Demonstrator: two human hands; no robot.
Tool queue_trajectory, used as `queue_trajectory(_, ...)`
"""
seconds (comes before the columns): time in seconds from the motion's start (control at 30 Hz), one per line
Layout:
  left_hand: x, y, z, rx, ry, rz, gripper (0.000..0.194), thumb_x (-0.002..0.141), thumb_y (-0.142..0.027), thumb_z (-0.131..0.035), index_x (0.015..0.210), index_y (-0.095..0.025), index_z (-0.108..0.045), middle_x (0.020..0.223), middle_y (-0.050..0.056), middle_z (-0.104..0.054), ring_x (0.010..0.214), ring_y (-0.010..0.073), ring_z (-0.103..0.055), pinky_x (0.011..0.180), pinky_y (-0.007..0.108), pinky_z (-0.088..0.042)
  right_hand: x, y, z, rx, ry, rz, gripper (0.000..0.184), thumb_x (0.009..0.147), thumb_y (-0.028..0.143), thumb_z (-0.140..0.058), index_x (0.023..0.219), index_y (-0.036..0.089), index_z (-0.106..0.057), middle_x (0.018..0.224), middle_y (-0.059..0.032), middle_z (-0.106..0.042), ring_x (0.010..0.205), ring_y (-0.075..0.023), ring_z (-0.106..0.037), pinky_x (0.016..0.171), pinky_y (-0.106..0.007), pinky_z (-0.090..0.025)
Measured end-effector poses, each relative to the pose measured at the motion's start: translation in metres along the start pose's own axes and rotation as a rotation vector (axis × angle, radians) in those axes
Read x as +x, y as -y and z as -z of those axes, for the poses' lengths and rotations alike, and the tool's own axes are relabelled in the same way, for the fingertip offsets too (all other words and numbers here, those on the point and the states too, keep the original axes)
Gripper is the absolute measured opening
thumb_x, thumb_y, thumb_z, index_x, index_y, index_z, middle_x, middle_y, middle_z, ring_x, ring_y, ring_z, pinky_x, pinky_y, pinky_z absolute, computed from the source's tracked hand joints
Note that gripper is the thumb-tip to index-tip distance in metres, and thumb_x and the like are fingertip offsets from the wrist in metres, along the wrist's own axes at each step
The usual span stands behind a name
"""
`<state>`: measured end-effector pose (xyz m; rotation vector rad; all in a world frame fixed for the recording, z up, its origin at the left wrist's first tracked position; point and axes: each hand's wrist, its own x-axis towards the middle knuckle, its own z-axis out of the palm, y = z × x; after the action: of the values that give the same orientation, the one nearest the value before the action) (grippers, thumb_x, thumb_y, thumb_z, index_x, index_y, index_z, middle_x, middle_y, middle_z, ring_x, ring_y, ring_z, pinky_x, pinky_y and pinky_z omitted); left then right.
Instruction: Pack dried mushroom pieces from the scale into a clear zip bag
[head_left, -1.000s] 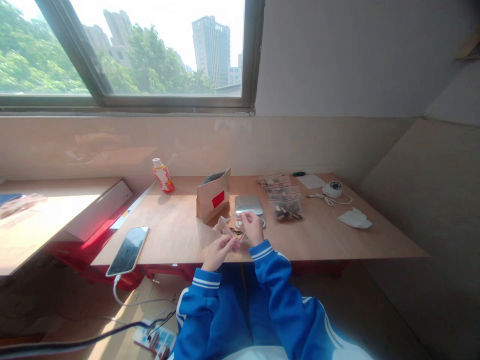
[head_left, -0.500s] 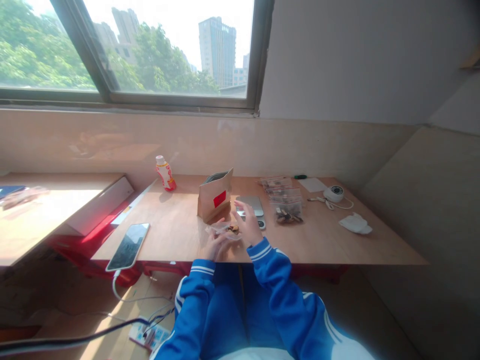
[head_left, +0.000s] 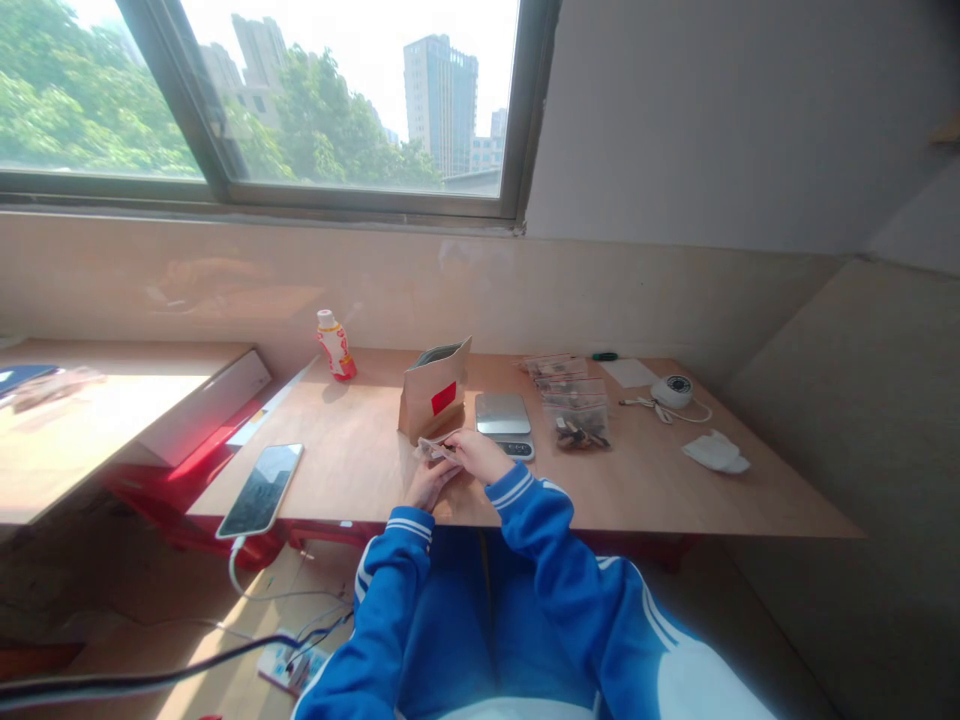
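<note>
**Near the edge of the wooden surface (head_left: 330, 480), left hand (head_left: 427, 485) and right hand (head_left: 480, 455) pinch a clear zip bag (head_left: 435, 449)**

From the head camera, the bag sits folded and narrow between both hands. The right hand's fingertips (head_left: 456, 439) hold its right end, while its left part rests against the left hand's curled fingers (head_left: 424, 478). Both hands are closed on it, neither released nor clenched into a fist. Its contents are mostly hidden; the little that shows is too small to name.

Just beyond the right hand sits a digital scale (head_left: 502, 413), and beyond the bag stands an open kraft paper pouch (head_left: 416, 400) with a red label. Farther right of the right hand lies a row of clear bags (head_left: 562, 368), and the nearest, a filled bag (head_left: 580, 428), holds brown and dark pieces. Left of the left hand lies a smartphone (head_left: 261, 490).
</note>
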<state>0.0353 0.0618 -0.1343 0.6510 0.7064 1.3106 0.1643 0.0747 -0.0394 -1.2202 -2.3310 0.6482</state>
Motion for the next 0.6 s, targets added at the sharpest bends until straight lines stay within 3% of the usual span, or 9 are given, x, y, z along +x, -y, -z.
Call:
queue_trajectory(0.17, 0.0, 0.004, 0.003, 0.0, 0.026, -0.06, 0.065, 0.061, -0.012, -0.075, 0.122, -0.02, -0.053, 0.103, 0.008, -0.07, 0.105, 0.0259, -0.063, 0.1, 0.047, -0.043, 0.021, -0.009, -0.006, -0.133, 0.084, 0.093, 0.034, 0.08, 0.013, -0.059, 0.113, 0.017, -0.064, 0.108, -0.0105, -0.064, 0.107, -0.0234, -0.053, 0.096, -0.036, -0.04)
queue_trajectory(0.37, 0.003, 0.006, 0.005, -0.042, -0.074, -0.034, 0.071, 0.056, -0.005, -0.07, 0.123, -0.019, -0.053, 0.112, 0.01, -0.068, 0.113, 0.03, -0.058, 0.1, 0.046, -0.045, 0.031, -0.021, -0.017, -0.152, 0.237, 0.107, 0.046, 0.077, 0.022, -0.064, 0.122, 0.018, -0.059, 0.109, -0.0104, -0.062, 0.101, -0.0244, -0.053, 0.093, -0.038, -0.04)
queue_trajectory(0.6, 0.001, -0.001, 0.003, -0.087, -0.097, 0.019, 0.058, 0.065, -0.008, -0.066, 0.121, -0.016, -0.055, 0.109, 0.011, -0.069, 0.111, 0.0297, -0.06, 0.097, 0.047, -0.049, 0.035, -0.022, -0.017, -0.041, 0.148, 0.169, 0.038, 0.076, 0.023, -0.067, 0.114, 0.021, -0.064, 0.103, -0.007, -0.067, 0.097, -0.0212, -0.058, 0.093, -0.034, -0.04)
